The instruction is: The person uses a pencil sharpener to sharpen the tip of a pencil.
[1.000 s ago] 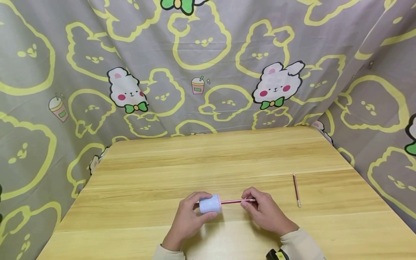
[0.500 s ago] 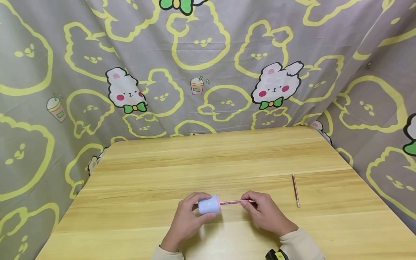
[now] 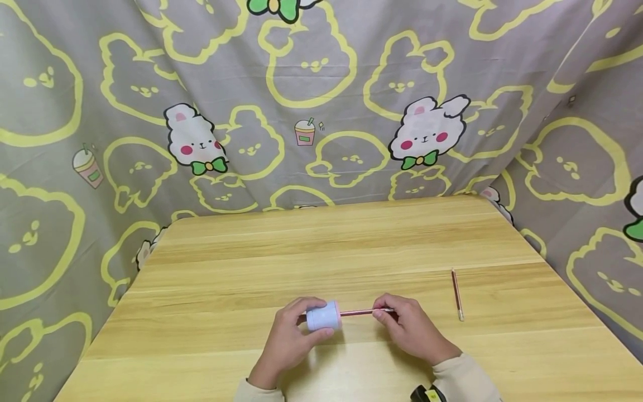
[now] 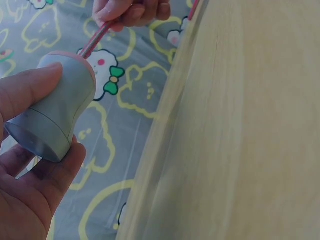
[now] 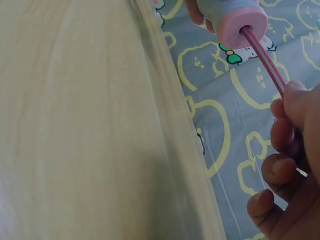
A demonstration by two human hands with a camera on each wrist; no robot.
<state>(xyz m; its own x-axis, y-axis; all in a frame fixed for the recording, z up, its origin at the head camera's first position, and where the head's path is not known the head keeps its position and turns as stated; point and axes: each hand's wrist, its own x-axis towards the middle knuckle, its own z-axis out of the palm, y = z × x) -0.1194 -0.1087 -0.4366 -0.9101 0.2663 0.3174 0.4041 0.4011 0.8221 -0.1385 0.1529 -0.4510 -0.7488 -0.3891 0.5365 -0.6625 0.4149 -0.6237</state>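
Note:
My left hand grips a small pale blue sharpener with a pink face, held just above the wooden table near its front edge. A pink pencil sticks out of the sharpener's hole toward the right. My right hand pinches the pencil's far end. In the left wrist view the thumb and fingers wrap the sharpener, with the pencil running up to the right hand. The right wrist view shows the pencil entering the pink face of the sharpener.
A second pencil lies on the table to the right of my hands. Grey cloth printed with yellow rabbit outlines hangs behind and at both sides of the table. A black wrist device shows at the bottom edge.

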